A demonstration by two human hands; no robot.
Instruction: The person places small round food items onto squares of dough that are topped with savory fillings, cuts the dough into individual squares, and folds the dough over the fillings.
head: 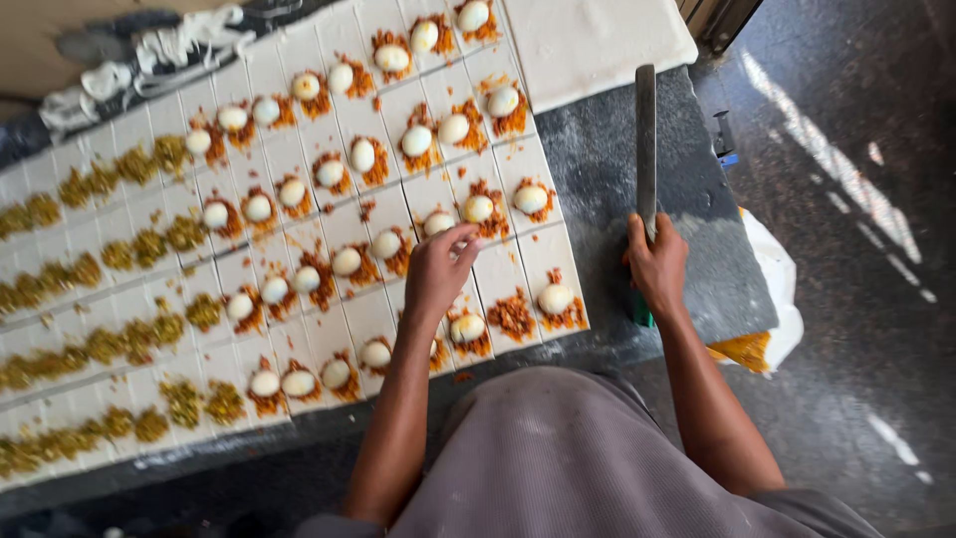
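Observation:
Rows of pale dough squares (497, 271) cover a dark stone counter (607, 169). Many carry a halved boiled egg (555, 297) on orange-brown filling (513, 315). My left hand (438, 271) hovers over the near-right squares with fingertips pinched together just above one square; I cannot tell if it holds anything. My right hand (656, 264) grips the green handle of a long flat knife (645, 139), whose blade lies on the counter pointing away from me.
Squares at the left hold greenish-yellow filling (149, 247) instead of eggs. An uncut dough sheet (597, 40) lies at the far right corner. White cloth (149, 60) is bunched behind the counter. A white bag (772, 299) hangs off the counter's right edge above a dark floor.

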